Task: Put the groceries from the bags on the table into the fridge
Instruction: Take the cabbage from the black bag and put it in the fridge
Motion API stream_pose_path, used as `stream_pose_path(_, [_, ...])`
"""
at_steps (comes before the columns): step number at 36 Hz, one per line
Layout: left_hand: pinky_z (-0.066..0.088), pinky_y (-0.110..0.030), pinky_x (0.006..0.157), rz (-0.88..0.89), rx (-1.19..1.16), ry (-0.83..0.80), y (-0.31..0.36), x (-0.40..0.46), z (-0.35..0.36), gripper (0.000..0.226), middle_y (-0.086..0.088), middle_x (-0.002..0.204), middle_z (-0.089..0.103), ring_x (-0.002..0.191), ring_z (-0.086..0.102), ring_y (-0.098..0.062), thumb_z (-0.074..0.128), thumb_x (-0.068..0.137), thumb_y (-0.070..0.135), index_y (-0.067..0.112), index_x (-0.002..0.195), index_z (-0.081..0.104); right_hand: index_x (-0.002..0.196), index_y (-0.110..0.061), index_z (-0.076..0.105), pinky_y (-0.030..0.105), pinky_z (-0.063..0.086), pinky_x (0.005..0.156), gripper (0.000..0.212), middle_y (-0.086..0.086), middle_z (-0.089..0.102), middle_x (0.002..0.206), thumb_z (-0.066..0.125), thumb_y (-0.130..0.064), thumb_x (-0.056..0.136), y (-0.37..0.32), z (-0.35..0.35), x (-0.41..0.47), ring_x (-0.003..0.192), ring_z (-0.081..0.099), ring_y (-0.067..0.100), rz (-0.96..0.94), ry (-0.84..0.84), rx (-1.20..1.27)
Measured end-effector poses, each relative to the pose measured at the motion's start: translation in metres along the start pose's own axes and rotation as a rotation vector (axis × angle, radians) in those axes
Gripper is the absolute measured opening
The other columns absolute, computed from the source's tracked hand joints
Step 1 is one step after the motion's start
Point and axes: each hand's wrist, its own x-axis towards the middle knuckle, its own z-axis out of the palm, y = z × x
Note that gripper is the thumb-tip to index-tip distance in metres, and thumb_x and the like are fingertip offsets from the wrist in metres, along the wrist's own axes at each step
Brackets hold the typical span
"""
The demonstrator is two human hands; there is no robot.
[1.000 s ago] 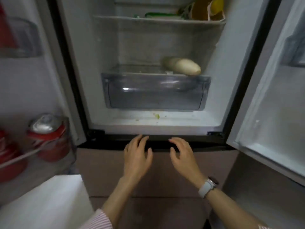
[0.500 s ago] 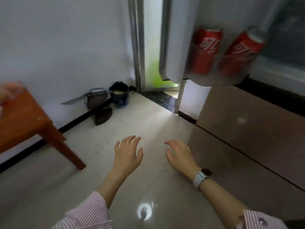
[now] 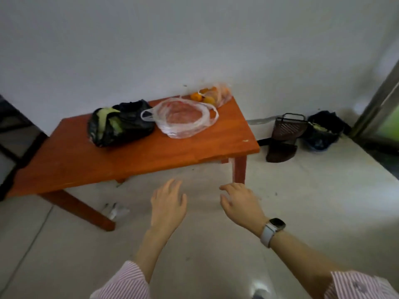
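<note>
The clear bag (image 3: 183,117) blurs its reddish contents; table (image 3: 151,152) cut off left.

A brown basket (image 3: 288,127) stood by the wall beside a dark bag (image 3: 323,133). A brown slipper (image 3: 280,151) lay before them. Crumpled white litter (image 3: 115,210) sat on the floor.

Wooden table (image 3: 151,156) under three bags (image 3: 183,117)

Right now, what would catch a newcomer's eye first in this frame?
The orange wooden table against the wall, carrying a black bag with greens, a clear bag and a bag of oranges. In front, the left hand and right hand hover open and empty above the floor.
</note>
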Motion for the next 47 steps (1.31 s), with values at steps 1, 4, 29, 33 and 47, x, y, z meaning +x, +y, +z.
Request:
stream_pose_path(1, [0.034, -0.045, 0.105, -0.034, -0.008, 0.009, -0.013, 0.009, -0.004, 0.043, -0.007, 0.143, 0.042, 0.129, 0.041, -0.027, 0.05, 0.092, 0.027, 0.015, 0.133, 0.048, 0.12, -0.016, 0.058, 0.037, 0.041, 0.092, 0.039, 0.004, 0.062, 0.119, 0.039, -0.031, 0.09, -0.009, 0.007, 0.019, 0.112, 0.053, 0.026, -0.027, -0.021, 0.007])
stream_pose_path(4, [0.034, -0.046, 0.107, -0.099, -0.047, 0.053, -0.049, 0.037, -0.012, 0.043, -0.008, 0.143, 0.042, 0.13, 0.04, -0.026, 0.052, 0.091, 0.025, 0.014, 0.133, 0.048, 0.123, -0.016, 0.054, 0.038, 0.04, 0.095, 0.042, 0.004, 0.058, 0.122, 0.035, -0.034, 0.089, -0.032, 0.029, 0.075, 0.114, 0.05, 0.025, -0.1, -0.084, 0.033])
stream_pose_path(29, [0.037, -0.039, 0.105, -0.435, -0.082, 0.117, -0.294, 0.327, -0.066, 0.05, -0.004, 0.149, 0.029, 0.136, 0.03, -0.024, 0.051, 0.093, 0.024, 0.016, 0.14, 0.036, 0.126, -0.006, 0.052, 0.04, 0.04, 0.102, 0.041, 0.011, 0.053, 0.128, 0.038, -0.028, 0.093, -0.198, 0.168, 0.484, 0.121, 0.047, 0.026, -0.408, -0.128, 0.36])
stream_pose_path(33, [0.036, -0.042, 0.104, -0.426, -0.118, 0.133, -0.343, 0.365, -0.069, 0.055, -0.005, 0.15, 0.024, 0.136, 0.027, -0.029, 0.05, 0.094, 0.027, 0.018, 0.143, 0.029, 0.146, -0.012, 0.021, 0.05, 0.006, 0.115, 0.07, 0.012, 0.022, 0.153, 0.024, -0.05, 0.087, -0.219, 0.207, 0.516, 0.143, 0.013, 0.028, -0.408, -0.14, 0.143])
stream_pose_path(47, [0.04, -0.02, 0.076, -0.294, -0.47, 0.192, -0.463, 0.451, -0.05, 0.026, 0.004, 0.115, 0.045, 0.102, 0.051, -0.016, 0.052, 0.094, 0.028, 0.017, 0.118, 0.053, 0.138, -0.027, 0.034, 0.047, 0.031, 0.107, 0.047, 0.001, 0.06, 0.099, 0.038, -0.019, 0.093, -0.216, 0.315, 0.495, 0.1, 0.055, 0.02, -0.305, -0.259, -0.133])
